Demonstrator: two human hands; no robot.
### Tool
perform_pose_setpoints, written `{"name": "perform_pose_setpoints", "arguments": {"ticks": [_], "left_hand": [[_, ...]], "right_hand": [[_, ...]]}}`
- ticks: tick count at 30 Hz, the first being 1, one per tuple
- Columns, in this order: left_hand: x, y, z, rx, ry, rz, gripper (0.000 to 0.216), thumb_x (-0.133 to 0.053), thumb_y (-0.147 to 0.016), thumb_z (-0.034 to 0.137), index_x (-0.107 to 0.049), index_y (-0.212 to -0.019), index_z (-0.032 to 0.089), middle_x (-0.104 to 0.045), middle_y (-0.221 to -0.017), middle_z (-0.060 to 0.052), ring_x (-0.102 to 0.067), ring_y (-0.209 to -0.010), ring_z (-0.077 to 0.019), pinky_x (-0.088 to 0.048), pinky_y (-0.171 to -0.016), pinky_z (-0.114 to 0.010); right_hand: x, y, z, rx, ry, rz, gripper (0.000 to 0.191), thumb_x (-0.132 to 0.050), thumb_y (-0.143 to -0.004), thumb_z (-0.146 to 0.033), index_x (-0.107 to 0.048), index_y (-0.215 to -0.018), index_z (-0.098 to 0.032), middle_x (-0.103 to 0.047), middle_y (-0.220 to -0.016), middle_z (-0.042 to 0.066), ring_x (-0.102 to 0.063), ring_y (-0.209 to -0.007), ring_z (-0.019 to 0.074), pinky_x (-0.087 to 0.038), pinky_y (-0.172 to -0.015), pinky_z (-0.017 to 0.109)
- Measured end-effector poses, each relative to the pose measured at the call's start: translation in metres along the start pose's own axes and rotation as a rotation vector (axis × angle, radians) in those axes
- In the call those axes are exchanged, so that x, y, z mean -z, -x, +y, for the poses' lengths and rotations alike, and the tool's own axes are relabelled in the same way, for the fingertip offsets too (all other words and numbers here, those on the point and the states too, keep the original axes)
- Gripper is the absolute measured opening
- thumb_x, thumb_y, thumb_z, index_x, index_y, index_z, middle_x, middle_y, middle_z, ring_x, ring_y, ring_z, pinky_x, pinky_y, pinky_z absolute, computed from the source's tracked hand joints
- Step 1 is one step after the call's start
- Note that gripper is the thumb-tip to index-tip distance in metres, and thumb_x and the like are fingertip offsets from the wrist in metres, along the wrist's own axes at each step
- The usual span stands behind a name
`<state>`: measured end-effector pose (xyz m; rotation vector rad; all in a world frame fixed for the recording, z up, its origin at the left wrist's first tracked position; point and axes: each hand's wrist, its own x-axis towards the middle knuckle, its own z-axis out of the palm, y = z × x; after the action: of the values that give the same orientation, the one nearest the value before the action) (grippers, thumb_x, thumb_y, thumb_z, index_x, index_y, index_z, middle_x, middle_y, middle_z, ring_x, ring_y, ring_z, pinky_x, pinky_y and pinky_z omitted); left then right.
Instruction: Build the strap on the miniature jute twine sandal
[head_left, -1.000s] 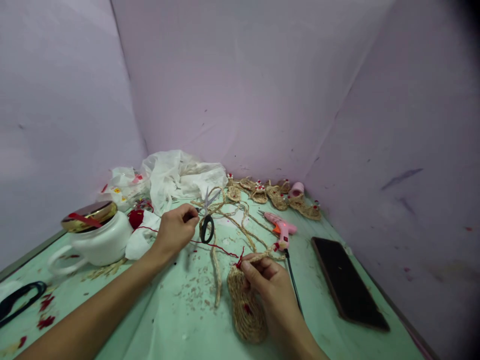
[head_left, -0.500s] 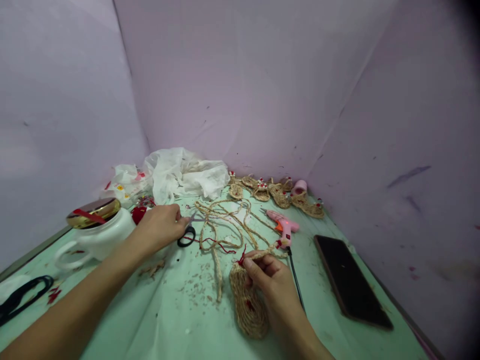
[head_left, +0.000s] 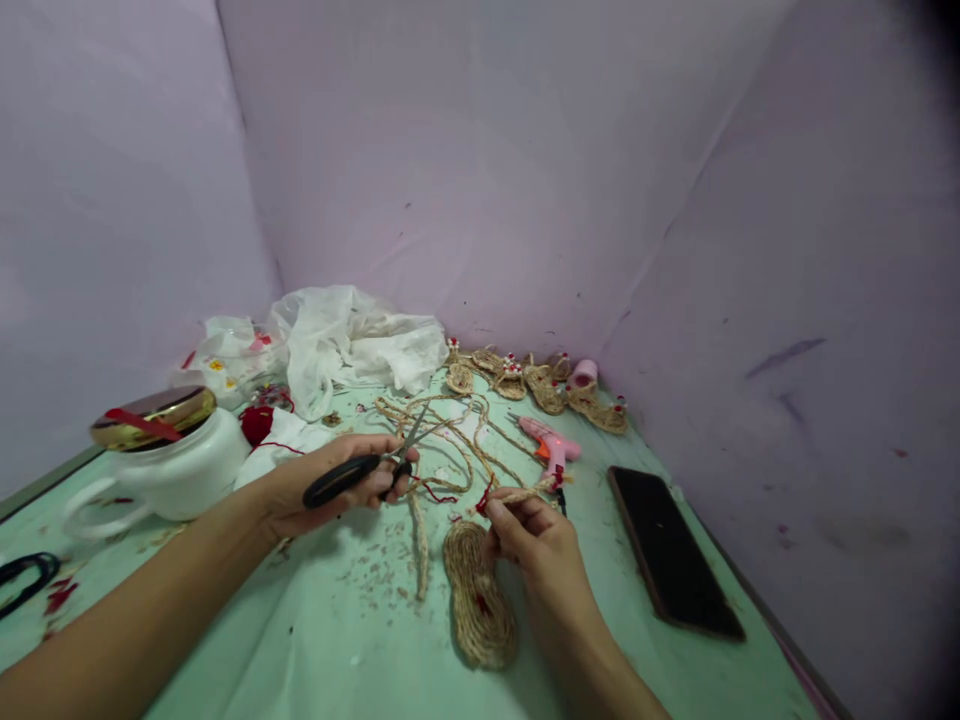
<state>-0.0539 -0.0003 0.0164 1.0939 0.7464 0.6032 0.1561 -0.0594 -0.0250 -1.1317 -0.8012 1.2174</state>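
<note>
My left hand [head_left: 337,480] is closed around a pair of scissors [head_left: 360,474] with black handles, its blades parted and pointing up and to the right. Pinched in my right hand [head_left: 529,530] is the end of a braided straw cord [head_left: 529,492], tied with red yarn [head_left: 486,495]. Just below those fingers a coiled straw sole [head_left: 480,610] lies on the table, a small red spot on it. Behind, between the hands, a long straw cord [head_left: 472,450] lies in loose loops.
A pink glue gun [head_left: 551,445] and a dark phone [head_left: 671,550] lie on the right. Several small straw slippers [head_left: 544,388] line the wall. A white mug [head_left: 184,475] with a gold-rimmed item on top and a plastic bag [head_left: 352,340] stand left. Green sheeting [head_left: 337,640] covers the table.
My left hand has picked the scissors up off the table and drawn them nearer, blades parted. My right hand has lifted the tied cord end slightly off the sole. The view has shifted a little.
</note>
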Motion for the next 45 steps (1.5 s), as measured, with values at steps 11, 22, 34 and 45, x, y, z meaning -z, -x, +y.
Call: {"name": "perform_pose_setpoints", "arguments": {"ticks": [11, 22, 34, 45], "left_hand": [[-0.01, -0.007, -0.006, 0.242, 0.334, -0.042, 0.045, -0.046, -0.073, 0.027, -0.051, -0.111, 0.003, -0.064, -0.09, -0.019, -0.059, -0.074, -0.0204, -0.042, -0.061, -0.026], [-0.026, -0.01, -0.029, 0.14, 0.112, -0.091, 0.037, -0.061, -0.07, 0.028, -0.053, -0.103, 0.012, -0.055, -0.069, -0.003, -0.049, -0.057, -0.0095, -0.028, -0.043, -0.017], [-0.054, -0.005, -0.03, 0.015, -0.491, -0.071, 0.017, -0.055, -0.067, 0.024, -0.056, -0.079, 0.013, -0.043, -0.061, 0.004, -0.036, -0.055, -0.008, -0.028, -0.05, -0.02], [-0.066, 0.0, -0.023, -0.073, -0.625, -0.091, 0.009, -0.047, -0.062, 0.014, -0.055, -0.065, 0.015, -0.036, -0.054, 0.006, -0.031, -0.051, -0.0072, -0.024, -0.048, -0.019]], "right_hand": [[0.011, -0.005, -0.005, -0.009, -0.022, 0.043, 0.027, -0.075, -0.056, -0.033, -0.062, -0.069, -0.014, -0.055, -0.061, -0.003, -0.048, -0.047, 0.0069, -0.041, -0.046, 0.02], [0.014, -0.008, -0.005, -0.008, -0.011, 0.029, 0.026, -0.075, -0.057, -0.032, -0.063, -0.072, -0.014, -0.054, -0.056, -0.004, -0.048, -0.047, 0.0076, -0.043, -0.047, 0.021], [0.023, -0.012, -0.018, 0.123, 0.077, -0.062, 0.037, -0.07, -0.063, -0.026, -0.063, -0.098, -0.017, -0.055, -0.066, -0.002, -0.05, -0.058, 0.0111, -0.046, -0.047, 0.022], [0.017, -0.005, -0.019, 0.012, -0.062, -0.297, 0.075, -0.072, -0.06, -0.025, -0.039, -0.127, -0.021, -0.059, -0.066, -0.003, -0.052, -0.054, 0.0106, -0.042, -0.05, 0.021]]}}
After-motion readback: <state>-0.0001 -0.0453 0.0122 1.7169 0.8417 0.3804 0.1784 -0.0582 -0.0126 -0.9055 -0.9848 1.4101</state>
